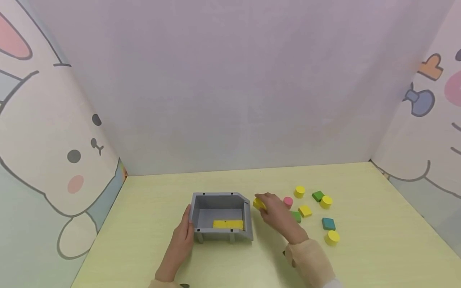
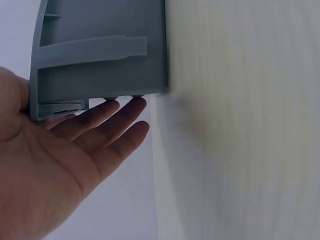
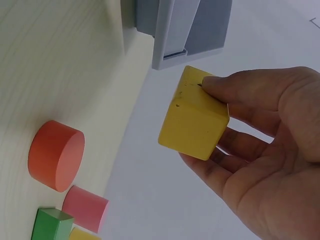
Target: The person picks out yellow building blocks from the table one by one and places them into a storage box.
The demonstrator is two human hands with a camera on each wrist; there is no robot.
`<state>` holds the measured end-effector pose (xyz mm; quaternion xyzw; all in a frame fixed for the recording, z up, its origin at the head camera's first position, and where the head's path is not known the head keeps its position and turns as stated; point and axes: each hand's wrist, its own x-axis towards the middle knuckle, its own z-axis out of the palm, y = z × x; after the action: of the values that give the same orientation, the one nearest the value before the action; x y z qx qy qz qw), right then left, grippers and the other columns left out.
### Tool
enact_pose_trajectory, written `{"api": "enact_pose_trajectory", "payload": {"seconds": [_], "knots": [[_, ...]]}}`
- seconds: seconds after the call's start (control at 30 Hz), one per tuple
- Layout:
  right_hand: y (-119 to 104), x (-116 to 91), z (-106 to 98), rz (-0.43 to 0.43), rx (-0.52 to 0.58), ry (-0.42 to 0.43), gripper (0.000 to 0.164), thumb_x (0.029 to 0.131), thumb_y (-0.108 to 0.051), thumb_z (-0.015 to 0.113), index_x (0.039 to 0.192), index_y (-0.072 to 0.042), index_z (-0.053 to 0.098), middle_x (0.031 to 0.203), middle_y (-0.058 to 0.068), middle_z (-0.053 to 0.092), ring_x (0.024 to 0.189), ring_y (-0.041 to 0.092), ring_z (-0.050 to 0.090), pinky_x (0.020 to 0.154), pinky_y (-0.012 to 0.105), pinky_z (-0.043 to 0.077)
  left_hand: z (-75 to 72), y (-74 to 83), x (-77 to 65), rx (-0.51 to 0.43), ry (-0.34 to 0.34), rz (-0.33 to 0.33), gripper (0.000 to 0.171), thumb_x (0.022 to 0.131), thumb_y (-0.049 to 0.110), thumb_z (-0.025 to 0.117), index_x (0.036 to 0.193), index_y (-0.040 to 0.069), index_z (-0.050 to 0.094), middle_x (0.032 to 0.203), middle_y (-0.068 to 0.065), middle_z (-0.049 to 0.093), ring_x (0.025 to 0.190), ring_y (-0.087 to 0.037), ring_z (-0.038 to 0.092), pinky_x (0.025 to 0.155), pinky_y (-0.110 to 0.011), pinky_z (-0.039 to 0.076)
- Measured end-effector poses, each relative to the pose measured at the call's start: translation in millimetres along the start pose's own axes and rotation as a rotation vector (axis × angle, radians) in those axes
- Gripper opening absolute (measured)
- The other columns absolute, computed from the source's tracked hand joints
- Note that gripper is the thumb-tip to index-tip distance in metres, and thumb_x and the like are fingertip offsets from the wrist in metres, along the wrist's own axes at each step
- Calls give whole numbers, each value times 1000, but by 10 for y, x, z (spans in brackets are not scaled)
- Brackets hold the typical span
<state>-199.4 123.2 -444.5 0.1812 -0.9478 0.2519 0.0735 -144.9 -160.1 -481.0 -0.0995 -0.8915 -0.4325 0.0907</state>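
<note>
My left hand point(image 1: 183, 234) rests against the left end of a grey plastic bin point(image 1: 221, 231). In the left wrist view its fingers point(image 2: 120, 145) lie loosely extended along the bin's end wall. Inside the bin, low against the near wall, is a yellow piece point(image 1: 228, 224). Just right of the bin's sloped front lip, my right hand point(image 1: 276, 213) pinches a yellow block point(image 3: 192, 117) between thumb and fingers. The block has square edges and small dark marks on top, and it is held above the table.
Right of my right hand lie a pink cylinder point(image 1: 288, 202), green blocks point(image 1: 318, 196), a yellow square block point(image 1: 305, 211), a teal block point(image 1: 328, 223) and yellow cylinders point(image 1: 332, 238). An orange cylinder point(image 3: 56, 156) shows in the right wrist view. Pale wall panels point(image 1: 230, 88) enclose the table.
</note>
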Motion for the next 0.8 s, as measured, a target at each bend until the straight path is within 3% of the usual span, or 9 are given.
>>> {"api": "enact_pose_trajectory", "payload": {"seconds": [0.8], "knots": [[-285,-12,41,-83,-4,-47,38,75,6,64,113,1,61,103,17,65,94,28,58,81,41,55,1,-10,-1,-5,-3,-16,46,99,7,29,143,0,18,142,-31,30,127,-39,30,102,-58,32]]}}
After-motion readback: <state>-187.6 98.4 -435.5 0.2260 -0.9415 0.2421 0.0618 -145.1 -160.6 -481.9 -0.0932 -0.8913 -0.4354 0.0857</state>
